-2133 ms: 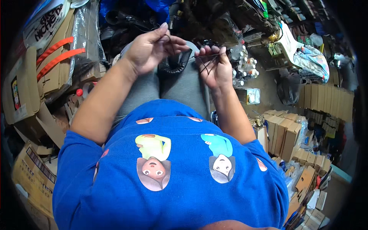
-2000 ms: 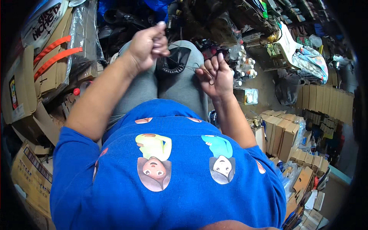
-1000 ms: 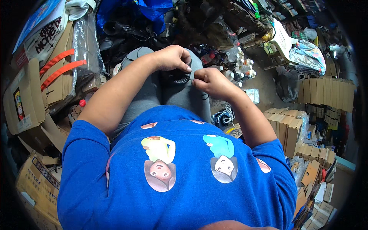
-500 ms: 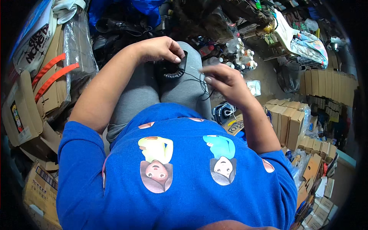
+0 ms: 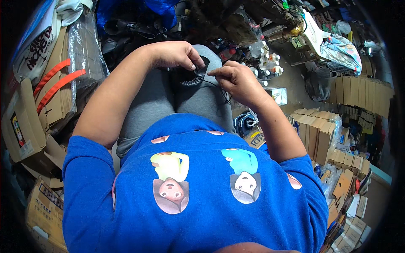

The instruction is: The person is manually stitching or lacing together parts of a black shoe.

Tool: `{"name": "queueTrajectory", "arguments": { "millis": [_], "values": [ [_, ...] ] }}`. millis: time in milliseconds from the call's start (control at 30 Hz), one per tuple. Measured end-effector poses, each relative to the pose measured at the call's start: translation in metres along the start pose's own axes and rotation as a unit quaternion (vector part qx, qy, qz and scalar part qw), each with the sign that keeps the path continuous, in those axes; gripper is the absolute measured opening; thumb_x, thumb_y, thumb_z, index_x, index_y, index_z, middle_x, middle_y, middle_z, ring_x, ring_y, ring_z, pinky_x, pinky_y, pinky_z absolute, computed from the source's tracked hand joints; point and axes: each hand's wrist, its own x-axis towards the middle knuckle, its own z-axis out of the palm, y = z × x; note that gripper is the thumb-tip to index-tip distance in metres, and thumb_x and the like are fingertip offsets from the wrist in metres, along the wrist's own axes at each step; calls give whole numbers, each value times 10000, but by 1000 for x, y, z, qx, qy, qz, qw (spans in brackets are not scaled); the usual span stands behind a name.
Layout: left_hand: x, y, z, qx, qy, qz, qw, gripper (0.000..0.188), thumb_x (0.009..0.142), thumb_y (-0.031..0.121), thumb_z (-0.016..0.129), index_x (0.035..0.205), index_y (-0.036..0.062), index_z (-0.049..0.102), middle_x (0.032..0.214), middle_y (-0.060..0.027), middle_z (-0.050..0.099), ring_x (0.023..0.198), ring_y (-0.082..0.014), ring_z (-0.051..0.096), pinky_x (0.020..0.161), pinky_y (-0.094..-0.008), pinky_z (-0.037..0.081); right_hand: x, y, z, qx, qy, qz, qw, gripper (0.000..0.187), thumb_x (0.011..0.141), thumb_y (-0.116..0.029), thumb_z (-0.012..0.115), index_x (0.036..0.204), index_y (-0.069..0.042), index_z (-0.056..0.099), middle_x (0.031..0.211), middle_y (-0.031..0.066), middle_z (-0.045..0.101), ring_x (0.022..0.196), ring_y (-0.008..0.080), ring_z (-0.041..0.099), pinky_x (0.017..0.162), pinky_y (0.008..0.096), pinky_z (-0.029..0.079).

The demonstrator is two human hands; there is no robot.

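Fingers (image 5: 195,57) of the left hand (image 5: 177,54) pinch the black gathered piece (image 5: 192,82) — seemingly light, pliable, smooth, best held by its rim; right hand (image 5: 239,81), just beside it — grip unclear.

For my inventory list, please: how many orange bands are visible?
2: the upper orange band and, just below, the lower orange band, both by the cardboard stack at left. More may be hidden.
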Motion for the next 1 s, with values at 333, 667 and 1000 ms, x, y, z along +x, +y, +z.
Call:
{"name": "queueTrajectory", "arguments": {
  "millis": [333, 667, 1000],
  "values": [
    [0, 4, 0, -3, 15, -1, 1000, 372, 763, 53, 609, 1129, -10, 632, 1017, -90, 680, 927, -139, 612, 884, -271, 454, 3, 0, -2, 46, 2, 12, 999, 202, 788, -90, 579, 951, -77, 698, 842, 148, 623, 800, 298, 634, 733, 358, 512],
    [3, 3, -1, -13, 4, -3, 1000, 394, 732, 37, 595, 1121, -14, 635, 1013, -101, 681, 939, -153, 616, 901, -272, 445, 3, -7, 1, -37, 26, -9, 999, 196, 774, -103, 583, 929, -89, 702, 826, 146, 612, 811, 319, 621, 744, 382, 508],
    [6, 1, 0, -14, 27, -2, 1000, 325, 747, 31, 610, 1065, -17, 659, 959, -91, 689, 889, -148, 619, 876, -284, 452, -1, -3, 13, -36, 22, -19, 999, 255, 746, -87, 610, 985, -122, 691, 860, 141, 612, 817, 315, 618, 747, 405, 504]
  ]
}}
